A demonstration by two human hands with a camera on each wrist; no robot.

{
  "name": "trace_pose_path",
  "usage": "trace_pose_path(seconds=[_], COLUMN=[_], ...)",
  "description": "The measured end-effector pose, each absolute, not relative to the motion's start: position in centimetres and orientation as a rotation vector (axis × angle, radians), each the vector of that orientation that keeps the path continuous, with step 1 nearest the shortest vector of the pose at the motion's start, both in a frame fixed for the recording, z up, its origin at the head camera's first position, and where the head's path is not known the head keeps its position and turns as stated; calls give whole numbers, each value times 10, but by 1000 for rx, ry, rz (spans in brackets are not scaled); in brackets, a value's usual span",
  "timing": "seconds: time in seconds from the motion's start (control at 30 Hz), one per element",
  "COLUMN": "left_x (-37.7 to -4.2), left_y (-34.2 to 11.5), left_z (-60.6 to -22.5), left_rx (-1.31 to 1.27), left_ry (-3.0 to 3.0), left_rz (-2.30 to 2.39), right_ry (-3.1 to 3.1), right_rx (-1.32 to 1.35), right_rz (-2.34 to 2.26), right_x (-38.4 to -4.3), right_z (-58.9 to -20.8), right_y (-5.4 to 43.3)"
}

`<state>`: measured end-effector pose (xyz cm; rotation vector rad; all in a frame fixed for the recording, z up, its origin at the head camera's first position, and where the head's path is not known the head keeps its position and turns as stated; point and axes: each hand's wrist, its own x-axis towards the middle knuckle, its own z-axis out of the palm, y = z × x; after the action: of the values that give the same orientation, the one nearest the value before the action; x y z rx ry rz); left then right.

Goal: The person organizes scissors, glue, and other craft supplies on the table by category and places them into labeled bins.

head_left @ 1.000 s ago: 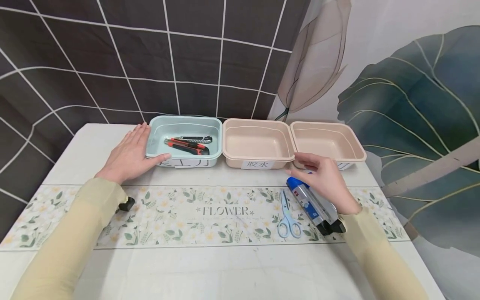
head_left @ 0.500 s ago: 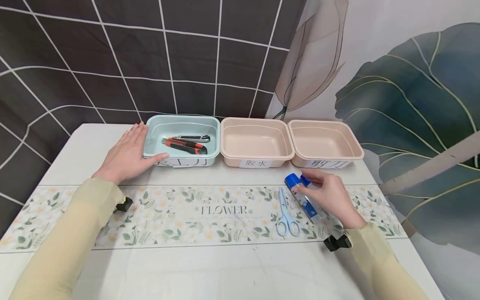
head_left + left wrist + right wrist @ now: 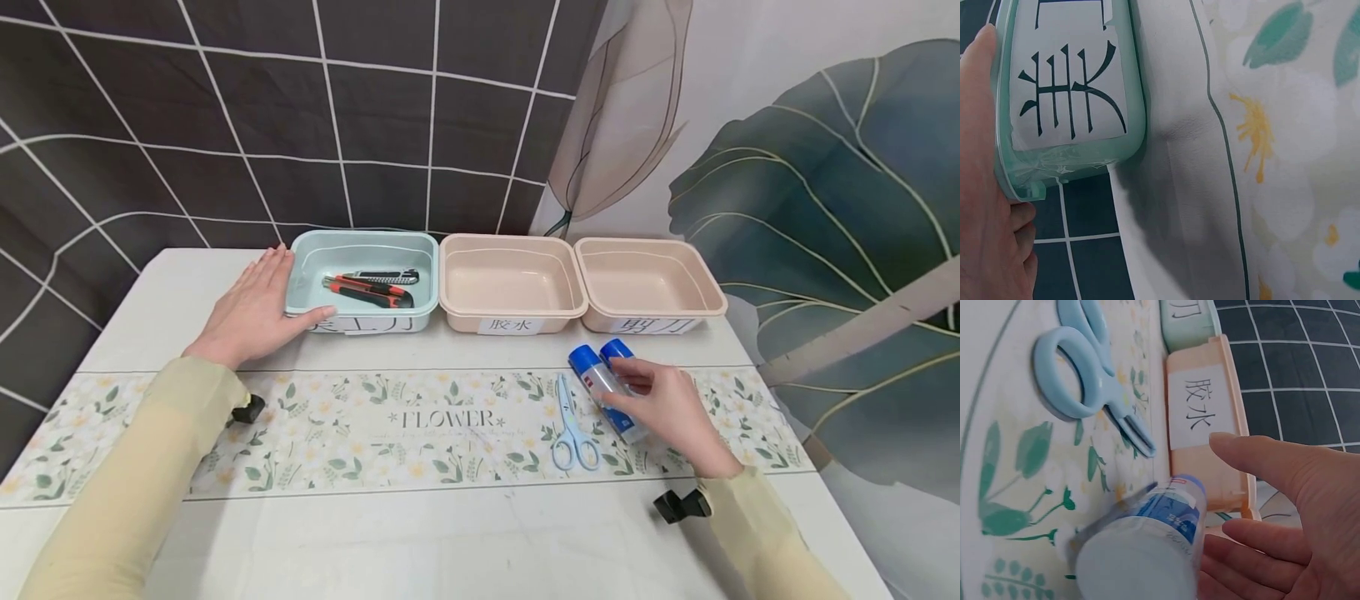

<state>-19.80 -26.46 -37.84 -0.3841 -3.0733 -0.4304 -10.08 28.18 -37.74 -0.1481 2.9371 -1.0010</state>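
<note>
My left hand (image 3: 251, 312) lies flat against the left end of a light-blue bin (image 3: 309, 283), its thumb along the front rim. Inside that bin are red-and-black and grey utility knives (image 3: 375, 293). My right hand (image 3: 675, 412) is over two blue-capped glue bottles (image 3: 583, 362) lying side by side on the table, partly hiding the right-hand bottle (image 3: 617, 350). In the right wrist view the thumb stands well apart from the near glue bottle (image 3: 1147, 550), with the fingers on its far side. Light-blue scissors (image 3: 574, 437) lie just left of the bottles.
Two pink bins, a middle one (image 3: 517, 283) and a right one (image 3: 648, 283), stand in line with the blue bin at the table's back. Paper labels face front. A dark gridded cloth (image 3: 390, 108) hangs behind. The white table (image 3: 420, 550) has a floral strip.
My right hand has come back toward me from the front of the pink bins and now sits lower over the glue bottles, uncovering the right bin's label. My left hand has stayed put.
</note>
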Motion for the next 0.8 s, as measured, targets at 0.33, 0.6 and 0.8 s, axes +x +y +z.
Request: trace_pose_path(seconds=[0.33,0.6,0.8], left_x=[-198,-198,-200], left_y=[-265,-265,-265], left_z=[-379,-379,-380], left_rx=[-387,-380,-381], left_ry=[-3072,-3069,-3069], left_rz=[-429,-428,-422], right_ry=[2989,2989,2971], right_rx=[-178,-165,-149], right_rz=[-939,-903,-907], right_x=[-94,-93,-93], right_z=[-387,-393,-393], right_y=[280,277,276])
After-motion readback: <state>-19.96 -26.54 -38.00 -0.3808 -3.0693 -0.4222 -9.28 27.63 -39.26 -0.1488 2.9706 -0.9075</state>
